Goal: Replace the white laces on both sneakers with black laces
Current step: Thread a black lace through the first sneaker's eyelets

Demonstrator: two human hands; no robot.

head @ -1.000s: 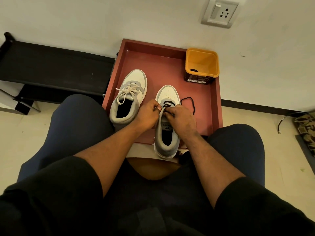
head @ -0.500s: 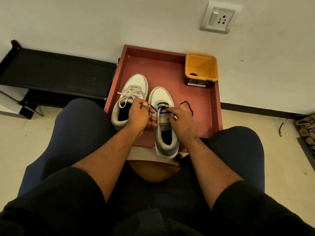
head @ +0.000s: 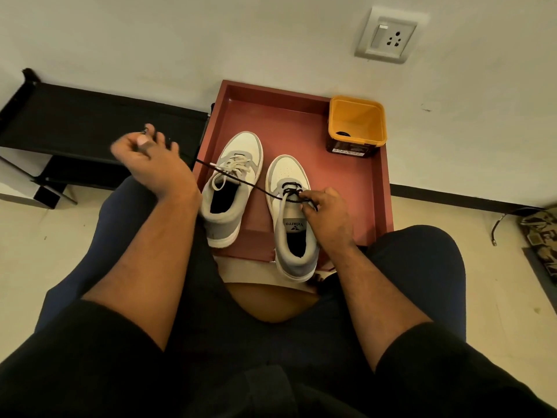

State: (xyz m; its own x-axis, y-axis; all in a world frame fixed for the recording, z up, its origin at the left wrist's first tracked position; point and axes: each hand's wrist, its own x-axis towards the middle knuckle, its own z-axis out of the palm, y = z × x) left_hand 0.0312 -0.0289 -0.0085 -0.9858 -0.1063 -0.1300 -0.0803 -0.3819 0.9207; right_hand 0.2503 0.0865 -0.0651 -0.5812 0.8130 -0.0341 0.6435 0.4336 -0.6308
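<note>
Nearest us, our right hand (head: 327,214) pinches the black lace (head: 241,182) at the lower eyelets of the right sneaker (head: 294,218), heel overhanging the red tray (head: 382,188). Our left hand (head: 153,162), raised left, grips the lace's other end, drawn taut across the left sneaker (head: 232,188), white-laced. Farther back, a yellow tub (head: 357,123) sits in the tray's corner.

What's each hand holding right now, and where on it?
Left hand pinches the black lace near its free end, pulled taut to the left. Right hand pinches the same lace at the right sneaker's lower eyelets.
</note>
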